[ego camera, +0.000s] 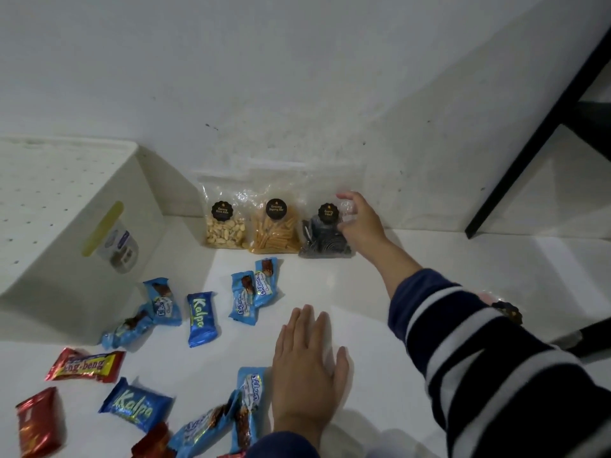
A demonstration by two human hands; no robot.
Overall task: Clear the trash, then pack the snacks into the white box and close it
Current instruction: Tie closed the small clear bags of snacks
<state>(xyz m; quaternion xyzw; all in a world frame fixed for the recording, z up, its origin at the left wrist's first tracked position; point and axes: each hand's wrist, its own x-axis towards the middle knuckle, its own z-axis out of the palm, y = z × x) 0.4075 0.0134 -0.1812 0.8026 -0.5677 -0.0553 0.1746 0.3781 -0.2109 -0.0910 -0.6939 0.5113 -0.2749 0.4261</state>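
Three clear snack bags lean on the wall: peanuts (pixel 225 226), yellow sticks (pixel 275 228) and dark spiral snacks (pixel 325 234). My right hand (pixel 360 221) is at the top right corner of the dark spiral bag, fingers closing on its plastic. My left hand (pixel 307 365) rests flat on the white floor, holding nothing. The white box (pixel 62 206) stands at the left, its lid on, a label on its side. Several blue wrapped bars lie around, such as a Kalpa bar (pixel 201 319), and a red Beng-beng bar (pixel 86 365) lies at the lower left.
A black furniture leg (pixel 535 133) slants down the right side. A clear wrapper with a black sticker (pixel 506 310) lies behind my right sleeve. More red and blue bars lie along the bottom edge.
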